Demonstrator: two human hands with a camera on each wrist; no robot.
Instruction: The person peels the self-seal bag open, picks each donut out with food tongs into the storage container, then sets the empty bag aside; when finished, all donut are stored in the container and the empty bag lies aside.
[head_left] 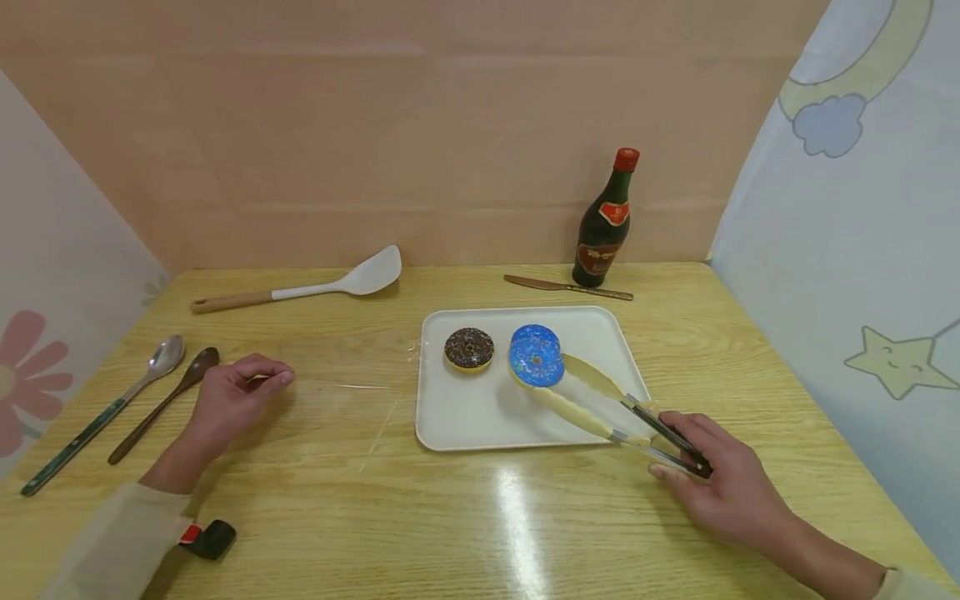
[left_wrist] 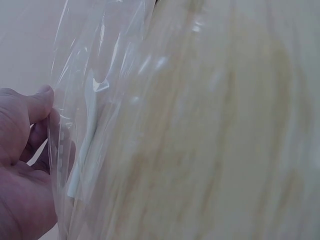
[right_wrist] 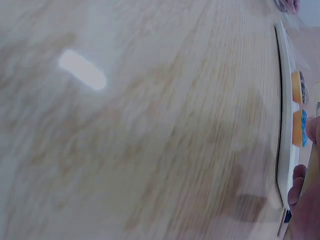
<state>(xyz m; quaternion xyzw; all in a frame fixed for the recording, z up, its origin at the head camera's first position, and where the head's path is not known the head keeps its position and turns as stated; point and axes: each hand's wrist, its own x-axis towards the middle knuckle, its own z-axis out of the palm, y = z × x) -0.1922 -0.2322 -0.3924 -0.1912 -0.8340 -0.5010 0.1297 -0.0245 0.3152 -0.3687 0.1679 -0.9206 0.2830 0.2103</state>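
My left hand [head_left: 240,396] pinches the edge of a clear plastic bag [left_wrist: 100,85], thumb against curled fingers. The thin bag spans the space between that hand and the white tray [head_left: 457,429]. On the right, my right hand [head_left: 723,479] grips tongs [head_left: 663,437] with pale yellow tips. Those tips reach over the tray, to either side of a blue sprinkled donut [head_left: 538,362]. Behind it shows another rounded blue edge; whether that is a second donut I cannot tell. A chocolate donut [head_left: 469,348] with sprinkles lies to the left on the tray.
A white spatula [head_left: 371,273] with a wooden handle lies at the back left. Left of my left hand are a metal spoon [head_left: 161,362] and a brown spoon [head_left: 197,371]. A dark bottle [head_left: 602,229] stands behind a copper-coloured knife [head_left: 551,285] at the back.
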